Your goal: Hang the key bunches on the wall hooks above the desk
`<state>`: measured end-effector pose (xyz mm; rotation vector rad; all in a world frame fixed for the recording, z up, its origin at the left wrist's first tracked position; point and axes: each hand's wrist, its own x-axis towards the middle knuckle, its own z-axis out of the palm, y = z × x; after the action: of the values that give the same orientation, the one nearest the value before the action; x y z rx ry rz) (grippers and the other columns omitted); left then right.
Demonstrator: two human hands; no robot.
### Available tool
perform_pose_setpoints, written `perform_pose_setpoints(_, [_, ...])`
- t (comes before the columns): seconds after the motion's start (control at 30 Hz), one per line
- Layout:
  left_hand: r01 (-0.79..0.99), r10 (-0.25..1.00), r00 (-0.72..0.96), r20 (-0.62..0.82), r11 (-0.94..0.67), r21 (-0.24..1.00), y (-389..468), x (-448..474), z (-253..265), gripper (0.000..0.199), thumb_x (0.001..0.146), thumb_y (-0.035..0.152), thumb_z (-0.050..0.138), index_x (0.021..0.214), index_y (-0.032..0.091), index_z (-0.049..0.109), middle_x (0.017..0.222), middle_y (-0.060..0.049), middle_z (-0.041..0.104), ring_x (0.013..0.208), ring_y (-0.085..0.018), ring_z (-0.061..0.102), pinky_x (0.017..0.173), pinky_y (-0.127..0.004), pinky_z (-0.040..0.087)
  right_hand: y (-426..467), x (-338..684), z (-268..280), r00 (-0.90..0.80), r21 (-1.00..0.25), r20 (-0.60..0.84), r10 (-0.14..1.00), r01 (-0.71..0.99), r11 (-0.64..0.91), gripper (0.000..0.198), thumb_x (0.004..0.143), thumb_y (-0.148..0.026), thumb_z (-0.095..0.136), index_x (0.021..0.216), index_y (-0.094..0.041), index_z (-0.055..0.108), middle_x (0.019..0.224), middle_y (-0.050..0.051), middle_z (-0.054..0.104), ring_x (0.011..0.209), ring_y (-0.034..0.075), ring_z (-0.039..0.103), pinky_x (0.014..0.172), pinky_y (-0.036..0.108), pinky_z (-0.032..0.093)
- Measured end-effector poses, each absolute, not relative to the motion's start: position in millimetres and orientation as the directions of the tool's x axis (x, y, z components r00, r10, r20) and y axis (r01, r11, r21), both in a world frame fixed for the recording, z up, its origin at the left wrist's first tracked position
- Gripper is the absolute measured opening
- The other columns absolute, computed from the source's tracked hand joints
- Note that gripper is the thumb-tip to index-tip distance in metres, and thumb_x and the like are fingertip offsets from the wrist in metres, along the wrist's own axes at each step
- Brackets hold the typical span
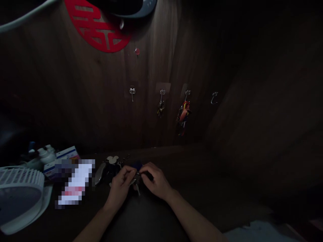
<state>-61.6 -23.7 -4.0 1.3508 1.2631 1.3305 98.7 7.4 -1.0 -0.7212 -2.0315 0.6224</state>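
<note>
A small bunch of keys (137,184) hangs between my two hands, low over the dark wooden surface. My left hand (122,180) pinches it from the left, thumb against the fingers. From the right, my right hand (153,178) has its fingertips closed at the top of the same bunch, near the ring. Just behind the hands shows something dark blue (137,165), partly covered. Left of my left hand lie a pale mouse-head-shaped charm (112,159) and dark items I cannot make out in the dim light.
Metal hooks line the wooden wall, one with keys (160,109), another with a colourful keychain bunch (184,114). At left stand a white slatted basket-like object (22,195), white bottles (46,154) and boxes (67,153). A red cut-out decoration (101,30) is above.
</note>
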Motion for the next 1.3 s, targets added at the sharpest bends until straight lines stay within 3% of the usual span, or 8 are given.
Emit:
perform_pose_setpoints(0.3, [0.270, 0.981, -0.045, 0.187, -0.168, 0.948, -27.5, -60.1, -7.5, 0.020, 0.082, 0.039, 0.053, 0.079, 0.021, 0.062, 0.062, 0.005, 0.060, 0.057, -0.013, 0.058, 0.053, -0.021, 0.044, 4.1, 89.7, 0.7, -0.390, -0.907, 0.269, 0.881, 0.204, 0.368, 0.019, 0.081, -0.032, 0.056, 0.069, -0.018, 0.062, 0.068, -0.002, 0.059, 0.067, 0.013, 0.053, 0.065, 0.024, 0.040])
perform_pose_setpoints(0.5, [0.105, 0.995, -0.030, 0.094, -0.091, 0.990, -27.4, -59.3, 3.1, 0.025, 0.084, 0.041, 0.049, 0.096, 0.021, 0.058, 0.058, 0.007, 0.055, 0.056, -0.014, 0.056, 0.056, -0.023, 0.045, 9.3, 85.8, -0.7, -0.306, -0.992, 0.082, 0.949, 0.067, 0.107, 0.023, 0.076, -0.036, 0.057, 0.062, -0.017, 0.060, 0.057, -0.004, 0.054, 0.057, 0.011, 0.048, 0.058, 0.023, 0.037])
perform_pose_setpoints(0.73, [-0.053, 0.991, 0.096, 0.089, -0.084, 0.995, -22.9, -54.6, 3.2, 0.035, 0.070, 0.031, 0.067, 0.101, 0.021, 0.054, 0.065, 0.005, 0.060, 0.065, -0.015, 0.059, 0.065, -0.026, 0.047, 12.9, 86.4, 1.8, -0.251, -0.997, -0.039, 0.967, -0.049, -0.053, 0.022, 0.070, -0.035, 0.061, 0.058, -0.017, 0.055, 0.052, -0.006, 0.045, 0.052, 0.008, 0.041, 0.051, 0.021, 0.031])
perform_pose_setpoints(1.0, [0.174, 0.988, -0.002, 0.155, -0.152, 0.973, -22.6, -62.3, 5.7, 0.021, 0.078, 0.034, 0.057, 0.092, 0.022, 0.066, 0.080, -0.001, 0.067, 0.081, -0.019, 0.063, 0.078, -0.031, 0.050, 12.0, 85.4, -6.3, -0.467, -0.924, -0.194, 0.863, -0.209, -0.321, 0.030, 0.067, -0.045, 0.065, 0.066, -0.016, 0.056, 0.049, -0.003, 0.054, 0.039, 0.010, 0.051, 0.040, 0.022, 0.036])
perform_pose_setpoints(1.2, [0.243, 0.976, 0.040, 0.216, -0.219, 0.945, -23.3, -60.5, 3.7, 0.025, 0.069, 0.026, 0.066, 0.095, 0.024, 0.067, 0.090, -0.002, 0.070, 0.085, -0.020, 0.065, 0.081, -0.031, 0.052, 13.0, 85.5, -3.1, -0.483, -0.902, -0.200, 0.852, -0.249, -0.353, 0.027, 0.064, -0.040, 0.065, 0.062, -0.016, 0.054, 0.045, -0.004, 0.054, 0.035, 0.010, 0.051, 0.035, 0.019, 0.035])
perform_pose_setpoints(1.3, [0.282, 0.969, 0.022, 0.247, -0.243, 0.928, -22.6, -61.5, 3.6, 0.022, 0.073, 0.029, 0.063, 0.094, 0.024, 0.068, 0.091, -0.003, 0.071, 0.088, -0.021, 0.065, 0.083, -0.032, 0.051, 13.7, 86.9, -2.7, -0.485, -0.908, -0.193, 0.853, -0.242, -0.343, 0.027, 0.066, -0.040, 0.064, 0.062, -0.016, 0.054, 0.043, -0.004, 0.053, 0.034, 0.009, 0.050, 0.035, 0.019, 0.034])
